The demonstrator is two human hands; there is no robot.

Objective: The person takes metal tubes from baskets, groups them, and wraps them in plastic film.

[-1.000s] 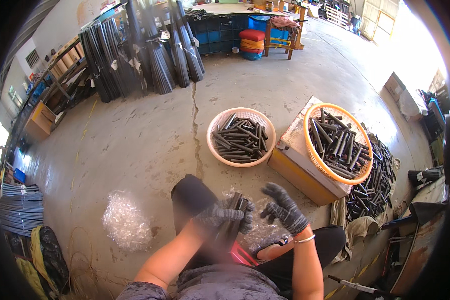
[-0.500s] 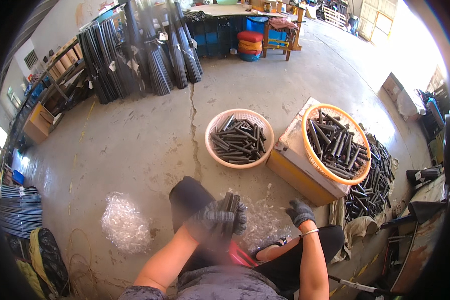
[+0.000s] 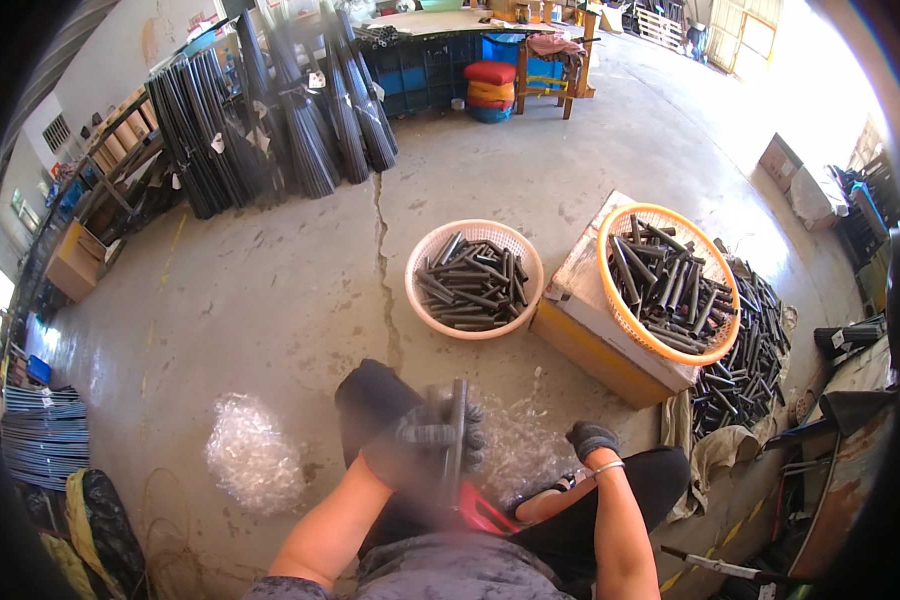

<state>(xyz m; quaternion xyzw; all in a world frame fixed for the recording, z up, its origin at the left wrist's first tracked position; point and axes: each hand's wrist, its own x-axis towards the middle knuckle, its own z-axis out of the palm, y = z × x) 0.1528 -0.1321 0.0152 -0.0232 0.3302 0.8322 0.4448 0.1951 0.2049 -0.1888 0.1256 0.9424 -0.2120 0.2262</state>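
Note:
My left hand (image 3: 425,436), in a dark grey knit glove, is wrapped round short black tubes (image 3: 458,425) over my lap. One tube stands out clearly, nearly upright in the picture; blur hides how many are in the grip. Grey glove fingertips show on the tubes' right side. Over my right knee, my right hand (image 3: 592,440) is gloved too and apart from the tubes. Its fingers are curled in, and anything inside them is hidden. Between my legs, clear plastic scraps (image 3: 520,440) lie on the floor.
Ahead stands a pink basket (image 3: 430,318) of black tubes. An orange basket (image 3: 610,290) of similar tubes sits tilted on a box (image 3: 600,355), beside a tube heap (image 3: 740,380). Left lies a clear plastic pile (image 3: 255,455). Long rod bundles (image 3: 310,150) stand at the back.
The tubes in my left hand have turned, showing a narrower outline now. My right hand has drawn slightly left and its fingers have curled in more. The view has shifted a little.

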